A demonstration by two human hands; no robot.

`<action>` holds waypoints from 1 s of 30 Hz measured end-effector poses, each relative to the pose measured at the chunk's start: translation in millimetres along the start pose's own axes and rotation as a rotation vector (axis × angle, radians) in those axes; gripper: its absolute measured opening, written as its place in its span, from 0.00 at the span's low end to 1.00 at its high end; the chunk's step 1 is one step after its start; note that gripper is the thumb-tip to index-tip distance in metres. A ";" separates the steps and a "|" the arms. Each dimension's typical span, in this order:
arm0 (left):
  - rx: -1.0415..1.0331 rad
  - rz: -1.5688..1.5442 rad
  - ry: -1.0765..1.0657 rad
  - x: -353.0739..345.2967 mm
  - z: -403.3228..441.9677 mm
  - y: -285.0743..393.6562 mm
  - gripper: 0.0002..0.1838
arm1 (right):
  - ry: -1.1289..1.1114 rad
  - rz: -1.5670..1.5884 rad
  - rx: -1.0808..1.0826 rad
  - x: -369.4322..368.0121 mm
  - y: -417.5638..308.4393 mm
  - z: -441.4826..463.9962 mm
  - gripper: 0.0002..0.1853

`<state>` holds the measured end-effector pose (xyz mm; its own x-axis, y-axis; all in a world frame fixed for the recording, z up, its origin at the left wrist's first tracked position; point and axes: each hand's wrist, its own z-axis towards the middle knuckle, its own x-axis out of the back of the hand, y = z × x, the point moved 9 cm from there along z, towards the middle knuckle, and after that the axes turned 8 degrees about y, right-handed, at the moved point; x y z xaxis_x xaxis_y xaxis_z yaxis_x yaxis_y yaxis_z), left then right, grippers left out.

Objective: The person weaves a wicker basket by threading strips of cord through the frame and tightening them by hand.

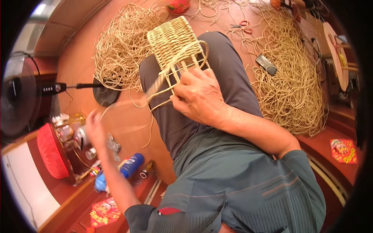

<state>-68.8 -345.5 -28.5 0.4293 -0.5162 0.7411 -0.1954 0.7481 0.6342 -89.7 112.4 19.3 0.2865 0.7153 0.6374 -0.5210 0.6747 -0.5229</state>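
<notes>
A partly woven basket (173, 39) of twisted straw-coloured cord rests across my knees, its far part woven and its near end bare frame. My right hand (200, 95) is closed around that bare frame end, with the fingertips hidden. Out to the left, my left hand (95, 130) is smeared by motion. A thin strand of cord (116, 105) runs from its fingers toward the basket, and the hand looks closed on it. A thicker blurred cord crosses the frame beside my right hand. One loose cord end (150, 132) hangs by my left thigh.
Heaps of cord (124, 42) lie on the floor at left and right. On the right heap rests a phone (266, 64), with red-handled scissors (244, 26) farther off. A fan (19, 91) and its base (107, 93) stand left. Nearby is a blue bottle (132, 165).
</notes>
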 end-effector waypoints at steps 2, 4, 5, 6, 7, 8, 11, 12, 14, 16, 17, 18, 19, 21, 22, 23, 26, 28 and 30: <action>-0.123 -0.102 -0.159 -82.8 -61.2 131.8 0.18 | 0.002 0.001 0.005 1.3 -1.6 1.1 0.09; -0.336 -0.080 -0.112 -117.8 -103.5 212.2 0.16 | -0.023 -0.012 -0.005 0.2 -0.8 1.4 0.09; -0.469 0.007 -0.045 -125.1 -114.1 236.6 0.14 | -0.030 -0.021 -0.015 0.1 0.6 1.6 0.09; -0.479 -0.001 -0.020 -129.2 -115.3 240.5 0.12 | -0.019 -0.010 -0.008 0.3 1.0 1.6 0.10; -0.492 -0.006 0.001 -132.6 -116.8 241.8 0.10 | -0.030 -0.016 -0.003 0.2 0.9 1.7 0.09; -0.510 -0.008 0.019 -133.5 -117.9 241.4 0.09 | -0.036 -0.020 -0.003 0.3 0.9 1.9 0.09; -0.584 0.118 0.109 -107.3 -103.0 215.1 0.05 | -0.019 0.004 -0.003 1.6 -1.4 2.4 0.09; -0.513 0.193 0.127 -93.9 -86.2 173.6 0.05 | -0.003 0.015 -0.007 2.6 -1.0 2.2 0.09; -0.397 0.552 0.091 -58.4 -54.9 77.6 0.09 | 0.011 0.013 -0.010 1.3 0.8 -0.3 0.09; -0.382 0.777 0.107 -31.6 -50.2 55.5 0.12 | 0.019 0.015 -0.007 0.7 1.4 1.3 0.09; -0.419 0.714 0.166 -21.5 -52.8 63.8 0.12 | 0.019 0.016 -0.011 0.2 1.9 1.6 0.09; -0.449 0.652 0.220 -11.1 -56.8 74.6 0.13 | 0.011 0.019 -0.016 -0.5 1.5 -0.4 0.09; -0.264 0.364 0.114 -18.7 -62.3 106.4 0.12 | -0.002 0.006 -0.014 -0.5 1.2 -1.3 0.09; -0.062 -0.094 -0.069 -65.4 -104.3 178.0 0.12 | -0.022 -0.017 -0.002 0.2 0.2 1.1 0.09; -0.048 -0.261 -0.153 -87.8 -126.9 203.6 0.12 | -0.021 -0.020 -0.002 -0.2 -0.3 1.3 0.09; 0.084 -0.398 -0.185 -106.0 -146.3 216.6 0.15 | -0.017 -0.023 -0.003 -0.2 -0.2 1.7 0.09; -0.076 -0.250 -0.022 -118.7 -154.5 230.9 0.22 | 0.003 -0.005 -0.003 1.5 -0.3 1.2 0.08; -0.167 -0.160 0.032 -120.4 -135.9 233.5 0.19 | 0.001 -0.004 0.000 2.9 1.6 0.4 0.08; -0.203 -0.162 -0.048 -128.7 -114.4 233.7 0.12 | -0.011 -0.004 0.012 0.4 -0.1 2.1 0.08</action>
<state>-68.9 -56.5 -0.9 0.3972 -0.6515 0.6463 0.0552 0.7200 0.6918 -91.2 112.2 20.7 0.2796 0.7107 0.6455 -0.5298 0.6749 -0.5137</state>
